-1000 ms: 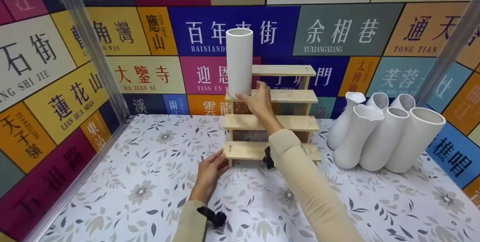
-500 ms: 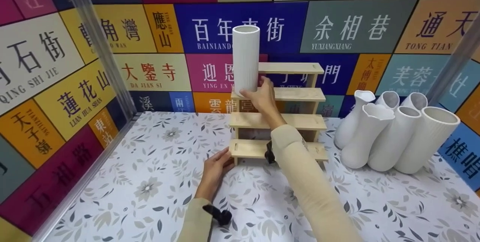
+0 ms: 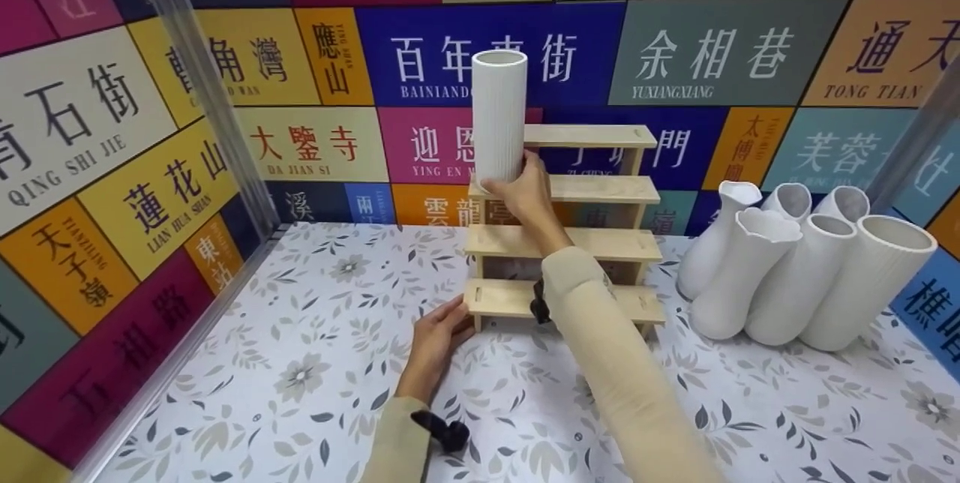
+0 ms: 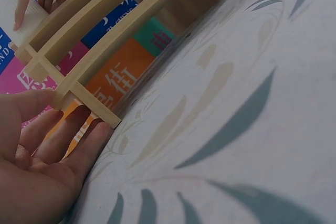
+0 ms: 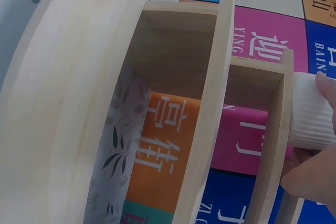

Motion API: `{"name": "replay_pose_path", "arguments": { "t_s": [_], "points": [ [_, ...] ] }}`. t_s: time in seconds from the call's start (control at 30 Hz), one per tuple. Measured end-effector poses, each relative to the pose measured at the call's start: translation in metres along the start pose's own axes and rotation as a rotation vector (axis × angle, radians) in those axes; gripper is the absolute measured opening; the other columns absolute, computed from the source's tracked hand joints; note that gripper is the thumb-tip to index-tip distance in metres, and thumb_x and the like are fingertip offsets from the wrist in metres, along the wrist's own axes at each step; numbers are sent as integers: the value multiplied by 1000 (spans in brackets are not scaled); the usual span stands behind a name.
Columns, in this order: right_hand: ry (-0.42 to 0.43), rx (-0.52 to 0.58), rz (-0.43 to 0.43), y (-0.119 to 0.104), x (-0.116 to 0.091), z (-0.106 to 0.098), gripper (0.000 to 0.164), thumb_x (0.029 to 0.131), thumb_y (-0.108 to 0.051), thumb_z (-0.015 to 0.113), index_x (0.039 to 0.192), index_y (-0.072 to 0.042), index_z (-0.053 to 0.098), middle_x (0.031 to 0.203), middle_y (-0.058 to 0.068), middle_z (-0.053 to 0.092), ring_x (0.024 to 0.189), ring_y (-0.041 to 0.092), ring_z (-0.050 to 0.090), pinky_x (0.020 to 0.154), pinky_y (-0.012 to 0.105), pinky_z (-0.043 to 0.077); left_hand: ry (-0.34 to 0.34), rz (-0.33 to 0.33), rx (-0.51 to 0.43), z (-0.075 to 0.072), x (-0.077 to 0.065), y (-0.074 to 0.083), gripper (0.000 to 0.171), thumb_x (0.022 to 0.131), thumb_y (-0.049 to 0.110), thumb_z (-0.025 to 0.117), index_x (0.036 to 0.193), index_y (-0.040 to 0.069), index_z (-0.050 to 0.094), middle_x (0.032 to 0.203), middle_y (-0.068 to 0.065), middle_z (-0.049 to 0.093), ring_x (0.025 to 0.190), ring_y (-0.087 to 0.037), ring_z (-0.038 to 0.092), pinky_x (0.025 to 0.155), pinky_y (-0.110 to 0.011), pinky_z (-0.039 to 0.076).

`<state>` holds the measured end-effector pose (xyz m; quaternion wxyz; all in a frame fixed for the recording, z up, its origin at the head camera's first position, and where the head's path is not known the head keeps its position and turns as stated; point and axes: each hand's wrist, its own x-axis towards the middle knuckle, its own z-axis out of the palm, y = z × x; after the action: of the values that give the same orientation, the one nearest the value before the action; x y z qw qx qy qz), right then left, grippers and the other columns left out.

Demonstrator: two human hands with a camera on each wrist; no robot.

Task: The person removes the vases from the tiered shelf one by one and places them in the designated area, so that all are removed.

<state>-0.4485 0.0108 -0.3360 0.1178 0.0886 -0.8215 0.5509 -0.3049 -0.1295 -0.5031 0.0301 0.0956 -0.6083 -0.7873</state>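
A tall white ribbed cylinder vase (image 3: 499, 112) stands upright at the left end of the second board from the top of a stepped wooden shelf (image 3: 600, 241). My right hand (image 3: 531, 194) holds it low down, thumb in front and fingers on its right side. In the right wrist view, fingers (image 5: 310, 179) and thumb lie against the vase (image 5: 312, 111). My left hand (image 3: 436, 333) touches the shelf's lower left corner. The left wrist view has its fingers (image 4: 94, 145) lightly bent and spread beside the wooden leg (image 4: 97, 106), the uppermost digit at the board's end.
Several white vases (image 3: 795, 273) of different shapes stand clustered to the right of the shelf. A floral cloth (image 3: 300, 374) covers the table. Behind rises a wall of coloured name panels (image 3: 487, 33), with clear upright posts (image 3: 217, 115) at the corners.
The head view has turned slightly left, so everything sits further right in it. The vase's base has settled slightly back on its board. Both hands keep their places at vase and shelf.
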Motion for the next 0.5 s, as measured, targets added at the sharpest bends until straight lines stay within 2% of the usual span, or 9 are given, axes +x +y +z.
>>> {"name": "replay_pose_path", "arguments": {
  "t_s": [0.3,0.5],
  "points": [
    [8,54,13,-13,4,8,92,79,-24,86,150,0,32,149,18,45,136,31,48,121,40,39,10,14,-7,-3,0,2,47,101,18,61,142,-2,52,140,-25,58,116,-27,67,101,-35,57],
    [16,42,41,-22,9,2,88,81,-23,83,150,-3,32,148,15,46,135,28,48,120,38,40,-4,-5,12,0,0,3,46,101,19,61,142,-1,53,139,-24,60,119,-29,66,100,-34,58]
  ]
}}
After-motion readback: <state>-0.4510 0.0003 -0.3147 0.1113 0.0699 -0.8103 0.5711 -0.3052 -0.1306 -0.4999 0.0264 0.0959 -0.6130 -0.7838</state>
